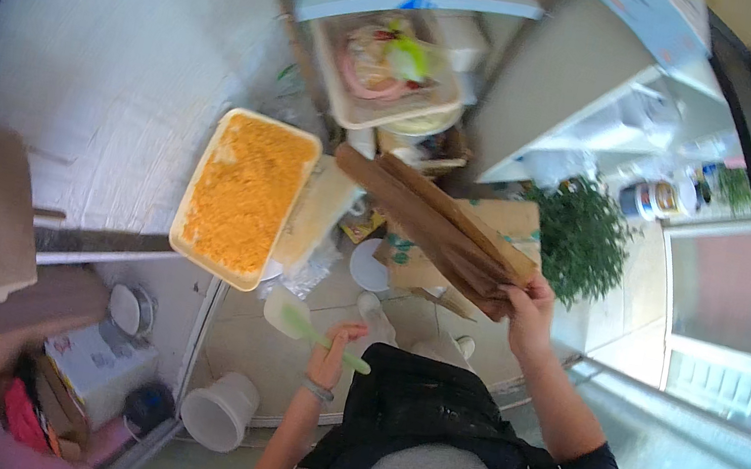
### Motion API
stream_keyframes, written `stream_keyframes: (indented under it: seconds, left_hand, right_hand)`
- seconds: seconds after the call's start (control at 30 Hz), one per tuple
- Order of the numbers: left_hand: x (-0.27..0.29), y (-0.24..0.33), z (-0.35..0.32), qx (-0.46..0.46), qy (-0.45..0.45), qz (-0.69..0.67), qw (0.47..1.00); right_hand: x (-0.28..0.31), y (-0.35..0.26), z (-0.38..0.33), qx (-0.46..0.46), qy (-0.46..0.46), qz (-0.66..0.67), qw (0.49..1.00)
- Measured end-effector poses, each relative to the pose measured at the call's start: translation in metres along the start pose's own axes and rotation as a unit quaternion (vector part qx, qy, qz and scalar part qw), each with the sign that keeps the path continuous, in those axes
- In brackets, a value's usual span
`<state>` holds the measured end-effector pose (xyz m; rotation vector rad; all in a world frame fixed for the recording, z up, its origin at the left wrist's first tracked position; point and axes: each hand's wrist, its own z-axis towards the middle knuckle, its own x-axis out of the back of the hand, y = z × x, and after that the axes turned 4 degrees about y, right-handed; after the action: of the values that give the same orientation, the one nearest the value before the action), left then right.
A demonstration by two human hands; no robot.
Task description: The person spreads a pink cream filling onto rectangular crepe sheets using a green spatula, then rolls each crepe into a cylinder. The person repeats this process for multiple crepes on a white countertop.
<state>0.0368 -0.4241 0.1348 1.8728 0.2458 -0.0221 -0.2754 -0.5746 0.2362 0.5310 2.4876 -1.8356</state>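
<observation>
My left hand (pixel 330 362) is closed round the handle of a pale green spatula (pixel 287 313), whose broad flat head points up and left. In my right hand (pixel 530 314) is one end of a flattened brown paper bag (pixel 432 229), gripped between thumb and fingers. The bag stretches out ahead and to the left over the floor. Orange crumbly stuff (pixel 248 192) fills a shallow cream tray (pixel 226 274) ahead and left of my left hand. The spatula is apart from the tray.
A plastic basket (pixel 348 119) of mixed items sits on the shelf rack ahead. A cardboard box (pixel 518 225) and a leafy plant (pixel 581 236) stand ahead right. At lower left are a white bucket (pixel 220 411) and a compartment with a white box (pixel 99 369).
</observation>
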Motion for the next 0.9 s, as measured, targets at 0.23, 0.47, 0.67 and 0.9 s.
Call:
stream_keyframes:
  seconds: [0.23, 0.47, 0.67, 0.9]
  left_hand:
    - [-0.114, 0.014, 0.030, 0.007, -0.156, 0.036, 0.987]
    - [-0.277, 0.023, 0.037, -0.027, -0.301, 0.131, 0.944]
    - [-0.411, 0.026, 0.050, -0.005, -0.365, 0.174, 0.914]
    - [-0.590, 0.003, 0.114, 0.000, -0.409, 0.207, 0.889]
  right_hand:
    - [0.194, -0.126, -0.105, -0.008, 0.119, 0.087, 0.989]
    - [0.391, -0.141, -0.149, 0.068, 0.309, -0.010, 0.948]
    - [0.530, -0.138, -0.118, 0.099, 0.435, 0.011, 0.895]
    - [0.706, -0.162, -0.033, 0.088, 0.491, 0.041, 0.866]
